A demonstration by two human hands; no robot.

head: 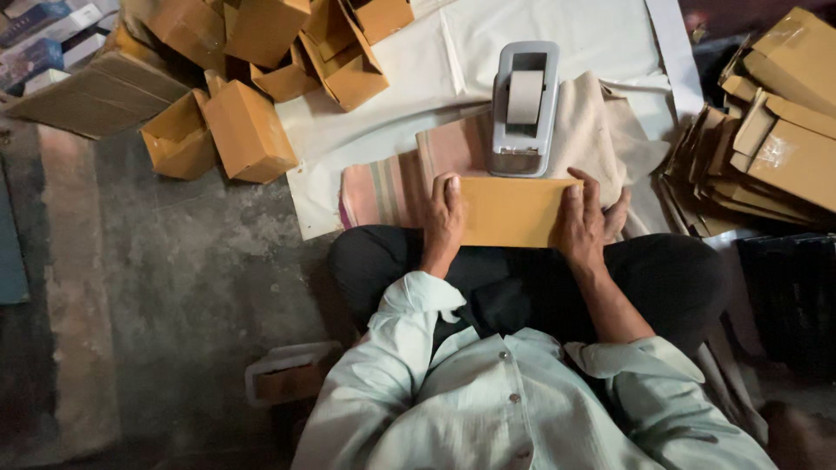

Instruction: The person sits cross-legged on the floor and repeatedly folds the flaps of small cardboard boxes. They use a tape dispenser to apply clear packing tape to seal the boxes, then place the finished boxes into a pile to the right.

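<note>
I sit cross-legged on the floor with a small brown cardboard box point(509, 211) held over my lap. My left hand point(444, 218) grips its left end, fingers lying over the top. My right hand point(585, 218) grips its right end the same way. Just beyond the box stands a grey tape dispenser point(522, 109) with a pale tape roll, resting on a folded striped cloth point(392, 187).
A heap of folded brown boxes point(252, 130) lies at the upper left on the concrete floor. A stack of flat brown cardboard blanks point(766, 148) sits at the right. A white sheet point(566, 35) covers the floor behind the dispenser. A small white box point(292, 374) lies by my left knee.
</note>
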